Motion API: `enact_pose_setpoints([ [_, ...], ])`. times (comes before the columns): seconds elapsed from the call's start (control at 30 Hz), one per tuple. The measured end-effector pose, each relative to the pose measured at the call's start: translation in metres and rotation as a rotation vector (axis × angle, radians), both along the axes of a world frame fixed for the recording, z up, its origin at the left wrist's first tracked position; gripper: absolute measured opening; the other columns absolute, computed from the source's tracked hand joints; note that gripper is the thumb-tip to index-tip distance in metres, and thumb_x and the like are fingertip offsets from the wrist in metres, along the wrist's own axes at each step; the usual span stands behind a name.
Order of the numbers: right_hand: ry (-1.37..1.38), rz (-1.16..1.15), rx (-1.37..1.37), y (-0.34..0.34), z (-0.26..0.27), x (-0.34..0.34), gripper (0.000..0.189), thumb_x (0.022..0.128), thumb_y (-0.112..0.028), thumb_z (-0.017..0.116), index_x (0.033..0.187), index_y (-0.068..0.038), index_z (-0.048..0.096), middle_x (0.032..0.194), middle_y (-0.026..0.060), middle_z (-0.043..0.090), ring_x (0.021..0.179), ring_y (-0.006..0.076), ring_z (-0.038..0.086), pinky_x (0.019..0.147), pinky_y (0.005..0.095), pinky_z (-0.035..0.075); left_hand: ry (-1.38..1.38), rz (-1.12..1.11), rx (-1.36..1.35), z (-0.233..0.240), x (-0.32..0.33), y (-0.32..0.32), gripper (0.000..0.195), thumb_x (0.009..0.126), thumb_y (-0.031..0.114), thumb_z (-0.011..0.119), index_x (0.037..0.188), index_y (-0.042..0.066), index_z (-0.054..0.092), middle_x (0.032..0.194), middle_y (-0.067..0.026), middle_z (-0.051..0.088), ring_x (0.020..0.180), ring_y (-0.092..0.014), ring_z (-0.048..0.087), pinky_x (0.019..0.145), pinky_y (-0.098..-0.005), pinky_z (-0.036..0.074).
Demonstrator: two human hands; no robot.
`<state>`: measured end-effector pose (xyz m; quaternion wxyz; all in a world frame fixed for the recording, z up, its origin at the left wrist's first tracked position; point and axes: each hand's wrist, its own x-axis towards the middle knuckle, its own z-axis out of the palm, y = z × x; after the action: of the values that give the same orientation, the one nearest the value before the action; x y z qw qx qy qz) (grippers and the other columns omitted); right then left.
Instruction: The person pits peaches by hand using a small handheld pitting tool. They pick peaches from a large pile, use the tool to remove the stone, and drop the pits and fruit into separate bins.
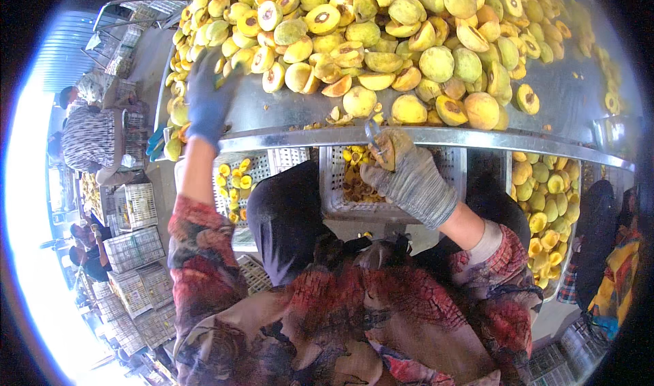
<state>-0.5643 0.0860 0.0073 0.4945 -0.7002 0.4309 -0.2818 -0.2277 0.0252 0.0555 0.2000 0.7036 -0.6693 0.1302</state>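
My left hand (208, 97), in a blue-grey knit glove, is over the left part of the metal table, at the near edge of a heap of halved yellow peaches (323, 19). Motion blurs its fingers, which look spread apart, with fruit showing between them. Near the table's front rim, my right hand (409, 181), in a grey striped knit glove, grips a pitting tool (380, 148). Its curved metal blade points up toward the heap, and the brown handle lies inside the fist. Several peach halves show red-brown pits or hollows.
Below the rim (460, 138), a plastic crate (329, 202) between my knees holds pits and scraps. A left crate (260, 163) contains yellow pieces; a right crate (575, 222) is full of halves. Blue gloves (155, 143) hang at the table's left corner. Other people and stacked crates (135, 250) are at left.
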Motion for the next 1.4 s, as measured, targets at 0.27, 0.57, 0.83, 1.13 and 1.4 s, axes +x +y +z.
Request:
enact_pose_setpoints([
  [0.27,0.044,0.084,-0.082,-0.004,0.0,0.007,0.039,0.074,-0.029,0.062,0.101,-0.005,0.049,0.09,0.0176,0.054,0.083,0.0364,0.055,0.071,0.0428,0.046,0.39,-0.086,0.426,-0.017,-0.066,-0.094,0.05,0.072,0.024,0.064,0.119,0.012,0.05,0.107,-0.0116,0.057,0.095,-0.022,0.055,0.083,-0.0305,0.043],
  [0.57,-0.007,-0.004,-0.032,-0.008,0.006,0.009,0.045,0.072,-0.031,0.068,0.1,-0.005,0.044,0.08,0.019,0.057,0.077,0.0373,0.058,0.064,0.0389,0.047,2.005,-0.378,0.158,-0.032,-0.088,-0.001,0.053,0.091,0.039,0.038,0.119,-0.006,0.043,0.112,-0.0186,0.054,0.101,-0.03,0.054,0.087,-0.0423,0.045],
  [0.83,0.28,0.033,-0.32,-0.006,-0.005,0.011,0.033,0.078,-0.025,0.058,0.097,-0.003,0.042,0.081,0.0208,0.058,0.075,0.0369,0.058,0.062,0.0454,0.046,1.448,-0.559,0.306,-0.023,-0.156,0.06,0.042,0.093,0.025,0.038,0.121,-0.006,0.04,0.116,-0.0181,0.05,0.105,-0.023,0.051,0.09,-0.0322,0.041],
  [1.13,0.432,0.07,-0.583,0.005,-0.03,0.015,0.028,0.08,-0.02,0.053,0.1,-0.003,0.044,0.081,0.0166,0.056,0.075,0.0327,0.059,0.059,0.0425,0.047,0.499,-0.545,-0.071,-0.053,-0.162,0.072,0.031,0.087,0.008,0.049,0.116,-0.003,0.046,0.108,-0.0148,0.055,0.1,-0.023,0.053,0.086,-0.0315,0.043],
  [1.4,0.432,0.057,-0.443,0.008,-0.027,0.014,0.023,0.081,-0.016,0.051,0.1,-0.004,0.044,0.082,0.016,0.055,0.074,0.0323,0.059,0.057,0.0413,0.048,0.679,-0.503,0.072,-0.035,-0.181,0.075,0.034,0.092,0.022,0.043,0.112,-0.005,0.05,0.103,-0.0112,0.056,0.089,-0.015,0.052,0.084,-0.0269,0.041],
])
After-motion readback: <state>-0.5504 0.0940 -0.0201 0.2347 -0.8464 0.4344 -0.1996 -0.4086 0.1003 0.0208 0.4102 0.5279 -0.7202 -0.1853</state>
